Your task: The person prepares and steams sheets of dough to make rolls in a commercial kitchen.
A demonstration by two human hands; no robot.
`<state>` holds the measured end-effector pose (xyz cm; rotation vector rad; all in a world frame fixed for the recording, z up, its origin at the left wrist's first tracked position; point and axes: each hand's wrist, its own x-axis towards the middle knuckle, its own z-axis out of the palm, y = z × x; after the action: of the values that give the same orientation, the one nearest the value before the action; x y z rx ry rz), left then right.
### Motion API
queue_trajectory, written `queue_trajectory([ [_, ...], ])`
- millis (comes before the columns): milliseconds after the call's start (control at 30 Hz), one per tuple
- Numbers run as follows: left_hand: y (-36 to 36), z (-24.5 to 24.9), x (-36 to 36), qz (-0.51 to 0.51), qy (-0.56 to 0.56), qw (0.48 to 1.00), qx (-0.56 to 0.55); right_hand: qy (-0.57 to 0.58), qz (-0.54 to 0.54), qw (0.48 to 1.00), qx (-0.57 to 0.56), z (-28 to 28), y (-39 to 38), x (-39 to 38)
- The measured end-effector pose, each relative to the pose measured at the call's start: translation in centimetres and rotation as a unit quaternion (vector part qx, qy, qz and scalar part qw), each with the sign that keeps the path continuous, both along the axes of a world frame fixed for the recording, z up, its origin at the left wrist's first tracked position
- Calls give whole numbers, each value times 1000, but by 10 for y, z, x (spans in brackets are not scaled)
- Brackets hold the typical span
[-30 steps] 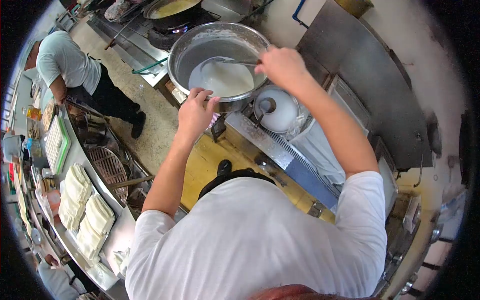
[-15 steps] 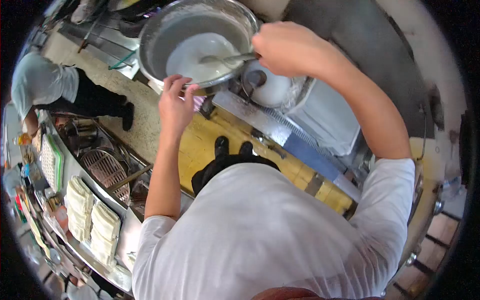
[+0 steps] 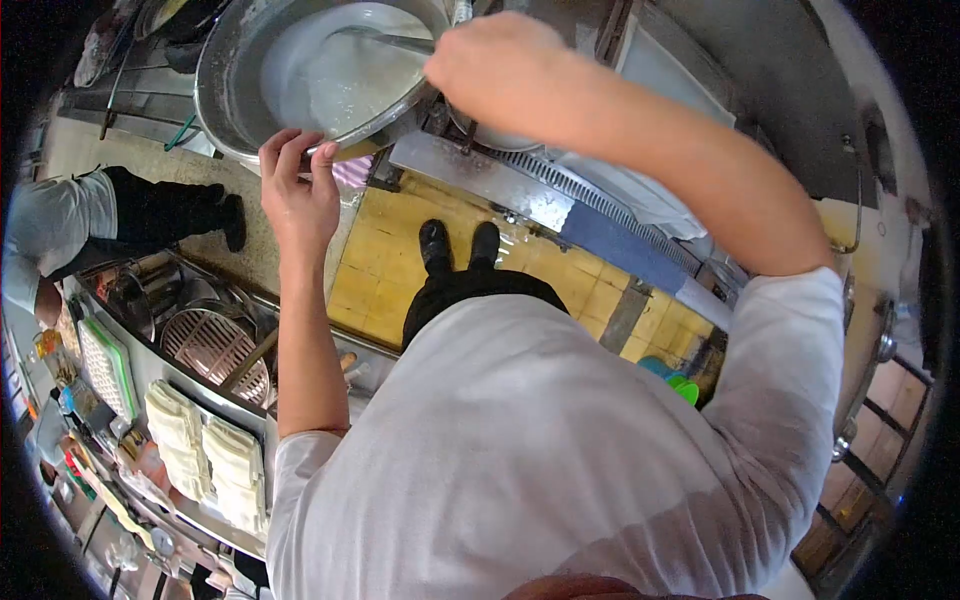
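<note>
A large metal bowl at the top left holds a milky white liquid. My left hand grips the near rim of the bowl, thumb and fingers over its edge. Closed round the handle of a metal ladle is my right hand, above the bowl's right side. The ladle's head dips into the liquid, where it cannot be made out. Part of a second vessel shows below my right forearm.
Another person in a white top leans over the counter at the left. White folded stacks lie on a tray there, near a perforated round strainer. A metal ledge runs along the right side above the yellow tiled floor.
The bowl and both my hands appear further left and higher in view. The ladle has swung within the liquid, and my right forearm now covers most of the second vessel.
</note>
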<state>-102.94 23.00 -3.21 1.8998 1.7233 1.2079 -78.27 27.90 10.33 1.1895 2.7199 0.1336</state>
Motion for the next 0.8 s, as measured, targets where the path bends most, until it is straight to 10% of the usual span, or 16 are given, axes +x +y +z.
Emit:
queue_trajectory([
  [300,-4,6,6,37,-4,999,-3,-30,-46,987,-150,66,3,-18],
  [600,-7,6,3,34,-34,999,-14,-22,-29,997,65,-18,-13,-17],
  [800,-7,10,5,41,-21,999,-21,-120,-53,981,-141,69,22,-15],
])
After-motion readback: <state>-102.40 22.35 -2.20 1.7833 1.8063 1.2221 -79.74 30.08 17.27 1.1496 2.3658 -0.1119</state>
